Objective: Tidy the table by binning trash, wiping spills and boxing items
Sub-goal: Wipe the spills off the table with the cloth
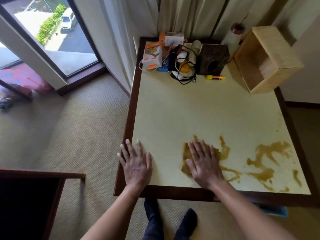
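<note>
A brown spill streaks the near right part of the cream table. My right hand lies flat with straight fingers on a brown-soaked cloth at the spill's left end. My left hand rests flat on the table's near left corner, fingers spread, holding nothing. At the far edge lies a clutter: orange-and-white cartons, tangled cables, a dark wooden box and a yellow-orange marker. An open pale wooden box lies on its side at the far right.
A paper towel roll stands behind the wooden boxes by the curtains. A dark chair or cabinet is at the near left on the carpet. A blue object lies on the floor under the table's near right edge. My feet show below.
</note>
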`<state>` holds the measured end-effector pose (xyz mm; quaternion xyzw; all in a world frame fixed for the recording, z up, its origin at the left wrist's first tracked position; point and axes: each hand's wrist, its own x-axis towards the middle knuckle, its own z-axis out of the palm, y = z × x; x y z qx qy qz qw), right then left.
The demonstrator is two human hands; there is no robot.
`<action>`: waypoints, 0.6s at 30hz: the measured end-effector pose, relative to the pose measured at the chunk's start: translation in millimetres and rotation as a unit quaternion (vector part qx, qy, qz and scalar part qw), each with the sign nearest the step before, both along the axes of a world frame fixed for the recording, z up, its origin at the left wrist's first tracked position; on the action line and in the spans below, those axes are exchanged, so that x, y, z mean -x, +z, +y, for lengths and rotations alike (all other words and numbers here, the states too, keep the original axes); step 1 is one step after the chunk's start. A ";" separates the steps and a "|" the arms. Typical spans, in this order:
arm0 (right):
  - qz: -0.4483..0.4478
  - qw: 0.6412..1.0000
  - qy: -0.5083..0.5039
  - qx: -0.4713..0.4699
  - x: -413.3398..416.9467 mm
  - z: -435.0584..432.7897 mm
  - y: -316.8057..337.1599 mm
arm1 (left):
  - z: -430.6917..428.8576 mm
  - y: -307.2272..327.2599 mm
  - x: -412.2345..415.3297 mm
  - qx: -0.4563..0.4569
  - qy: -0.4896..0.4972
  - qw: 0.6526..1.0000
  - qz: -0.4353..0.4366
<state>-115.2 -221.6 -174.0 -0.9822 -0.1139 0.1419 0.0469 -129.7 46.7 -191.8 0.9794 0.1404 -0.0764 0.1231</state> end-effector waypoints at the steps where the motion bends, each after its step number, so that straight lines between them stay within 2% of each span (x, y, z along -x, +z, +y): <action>1: -0.002 1.000 -0.020 -0.004 -0.7 5.8 0.5 | -0.1 1.1 -0.3 -0.007 -0.002 1.000 0.005; 3: -0.005 0.999 -0.043 -0.027 8.0 27.8 2.9 | -3.8 3.1 -1.1 -0.020 -0.004 1.000 0.016; 6: 0.011 0.998 0.022 -0.057 31.6 59.8 2.7 | -3.0 2.0 -1.5 -0.027 -0.002 0.999 0.018; 10: -0.005 0.996 0.070 -0.058 46.0 19.3 -1.3 | -8.2 2.9 -2.9 -0.065 -0.069 0.996 0.004; 12: -0.019 0.998 0.035 -0.043 35.4 -14.9 -4.4 | -9.9 6.7 -4.6 -0.077 -0.119 0.990 0.001; 15: -0.019 0.997 -0.071 -0.020 18.3 -39.0 -5.1 | -16.7 13.3 -14.1 -0.079 -0.136 0.988 -0.004; 18: -0.016 0.998 -0.055 -0.039 24.6 -17.2 -3.2 | -26.6 14.7 -36.7 -0.043 -0.141 0.989 -0.002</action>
